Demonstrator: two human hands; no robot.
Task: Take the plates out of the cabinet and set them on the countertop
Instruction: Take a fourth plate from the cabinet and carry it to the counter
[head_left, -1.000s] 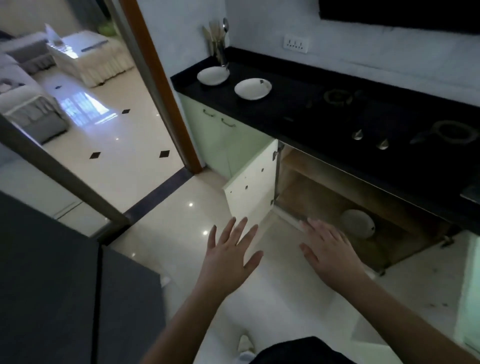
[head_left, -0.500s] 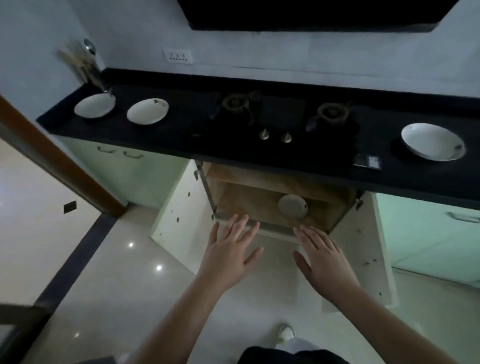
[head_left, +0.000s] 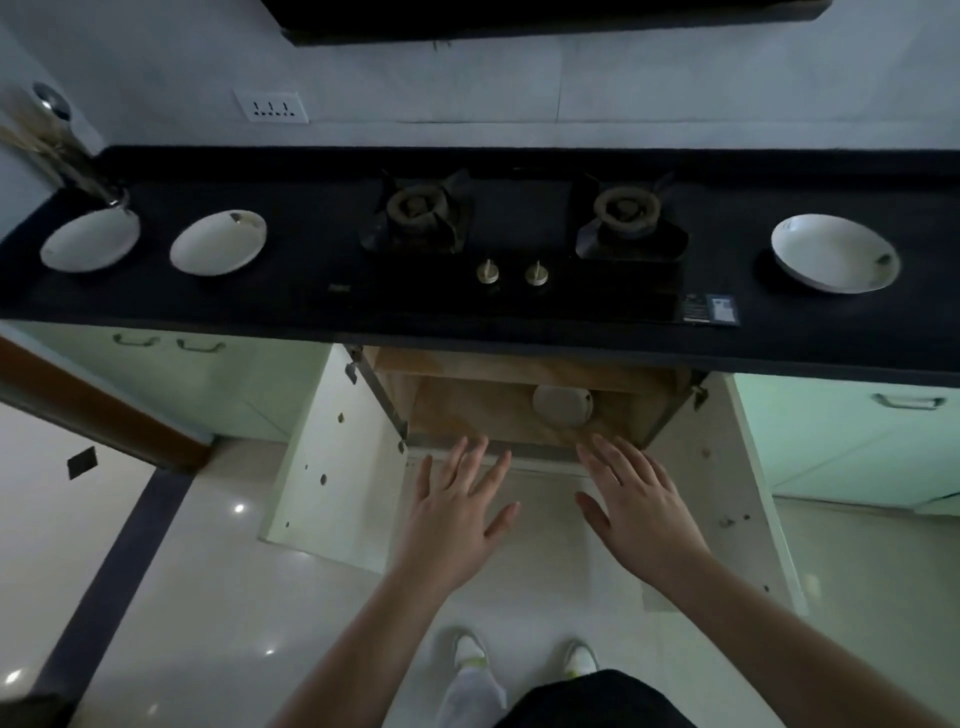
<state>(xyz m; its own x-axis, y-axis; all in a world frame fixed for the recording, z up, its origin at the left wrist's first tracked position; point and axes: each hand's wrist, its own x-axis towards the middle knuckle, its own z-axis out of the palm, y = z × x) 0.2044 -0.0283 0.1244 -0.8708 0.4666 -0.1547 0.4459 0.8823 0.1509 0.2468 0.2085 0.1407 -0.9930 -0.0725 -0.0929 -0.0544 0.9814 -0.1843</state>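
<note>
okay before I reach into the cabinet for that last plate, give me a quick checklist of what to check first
1. Cabinet doors open: ok, both swung wide.
2. Plate in cabinet in sight and unobstructed: ok, alone on the shelf.
3. Left hand free: ok, fingers spread, holding nothing.
4. Right hand free: ok, open, holding nothing.
5. Landing spot on the countertop: ok, bare stretch between the two left plates and the gas stove.
6. More plates deeper in the cabinet: cannot tell, the upper part is hidden under the counter edge.
</note>
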